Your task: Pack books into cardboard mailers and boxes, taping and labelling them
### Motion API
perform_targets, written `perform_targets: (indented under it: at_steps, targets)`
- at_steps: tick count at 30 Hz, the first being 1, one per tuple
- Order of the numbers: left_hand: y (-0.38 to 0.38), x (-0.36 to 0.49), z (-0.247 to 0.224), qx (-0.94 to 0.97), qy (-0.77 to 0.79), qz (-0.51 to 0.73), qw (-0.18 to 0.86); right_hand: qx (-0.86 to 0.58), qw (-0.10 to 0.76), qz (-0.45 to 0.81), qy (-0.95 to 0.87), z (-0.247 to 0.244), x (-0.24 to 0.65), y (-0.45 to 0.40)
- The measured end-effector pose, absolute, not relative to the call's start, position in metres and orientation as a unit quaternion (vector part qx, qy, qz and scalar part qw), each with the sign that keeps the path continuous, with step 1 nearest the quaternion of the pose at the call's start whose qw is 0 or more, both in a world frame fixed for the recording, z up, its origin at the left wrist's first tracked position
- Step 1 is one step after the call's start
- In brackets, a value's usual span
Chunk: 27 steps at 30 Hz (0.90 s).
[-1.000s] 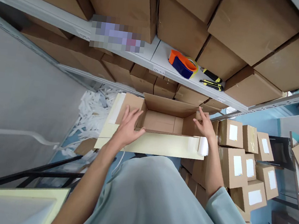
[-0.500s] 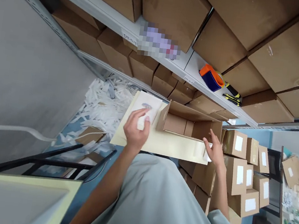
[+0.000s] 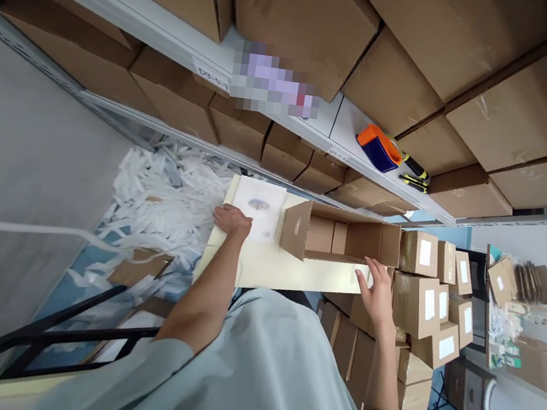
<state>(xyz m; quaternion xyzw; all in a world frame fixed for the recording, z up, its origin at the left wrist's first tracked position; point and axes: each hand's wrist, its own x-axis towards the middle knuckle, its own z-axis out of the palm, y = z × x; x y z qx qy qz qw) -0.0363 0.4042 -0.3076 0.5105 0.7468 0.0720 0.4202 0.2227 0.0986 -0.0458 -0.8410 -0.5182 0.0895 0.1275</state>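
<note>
My left hand (image 3: pixel 232 220) rests at the left edge of a pale yellow board (image 3: pixel 295 272), its fingers extended beside a white sheet (image 3: pixel 259 210) that bears a small printed picture. An open cardboard box (image 3: pixel 320 235) stands on the board to the right of the sheet, with bare cardboard showing inside. Near that box's lower right corner is my right hand (image 3: pixel 376 289), thumb and fingers spread, holding nothing. Whether its fingertips touch the box cannot be made out.
A grey shelf (image 3: pixel 325 121) full of cartons crosses the top, with an orange and blue tape dispenser (image 3: pixel 379 148) and yellow-black cutters (image 3: pixel 413 183) on it. Shredded paper (image 3: pixel 164 191) lies at left. Labelled cartons (image 3: pixel 414 304) are stacked at right.
My left hand has moved from above the white sheet to the board's left edge, so the sheet shows more fully. My right hand stays near the box. The whole view has shifted.
</note>
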Motion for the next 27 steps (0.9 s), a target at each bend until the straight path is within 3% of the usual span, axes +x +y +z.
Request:
perform_targets:
  at_steps: [6,12,16,20,24,27]
  targets:
    - [0.398,-0.036,-0.297,0.501,0.757,0.061,0.414,-0.846,0.145,0.084,-0.507,-0.057,0.218,0.099]
    - [0.381,-0.046,-0.249,0.512,0.746,0.083,0.417,-0.826,0.187,0.13,-0.515,-0.055,0.235,0.113]
    - [0.382,-0.072,-0.169,0.458,0.736,0.259,0.426,-0.785,0.284,0.207,-0.51,-0.042,0.247,0.137]
    - [0.362,-0.072,-0.056,0.419,0.59,0.495,0.481,-0.703,0.44,0.298,-0.473,-0.019,0.246,0.182]
    - [0.324,-0.036,0.027,0.461,0.505,0.534,0.497,-0.588,0.557,0.353,-0.469,0.007,0.243,0.226]
    - [0.3,0.0,0.048,0.477,0.484,0.52,0.519,-0.512,0.59,0.397,-0.481,0.02,0.251,0.239]
